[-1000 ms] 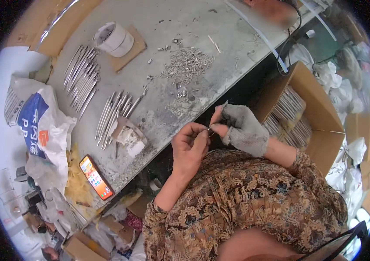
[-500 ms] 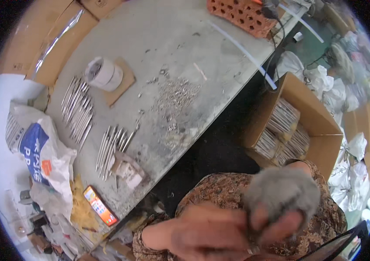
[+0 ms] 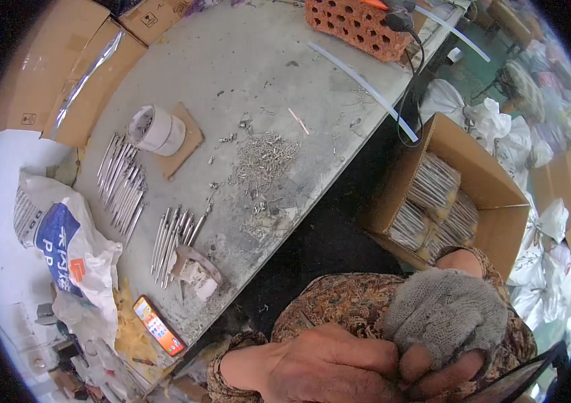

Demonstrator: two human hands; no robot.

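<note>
My bare left hand (image 3: 332, 366) and my right hand (image 3: 445, 322) meet close to my body at the lower edge. A grey knitted glove covers the right hand, with bare fingertips showing. The fingers of both hands are curled inward and pressed together; whatever they grip is hidden. A thin dark tip pokes up beside the left hand's knuckles. On the grey table (image 3: 218, 80), slim metal rods lie in one group (image 3: 121, 178) at the left and another group (image 3: 172, 238) nearer me. A pile of small metal pieces (image 3: 265, 160) lies mid-table.
A white cup (image 3: 164, 134) stands on a cardboard piece. Nearer are a white block (image 3: 198, 274), a phone (image 3: 156, 324) and a printed sack (image 3: 70, 235). A perforated brick (image 3: 359, 30) sits far off. An open carton (image 3: 493, 201) of bundled rods stands right, by white bags (image 3: 527, 262).
Both hands were smeared by motion and now appear sharp. They remain together, slightly lower. The view has shifted a little; things on the table stay put.
</note>
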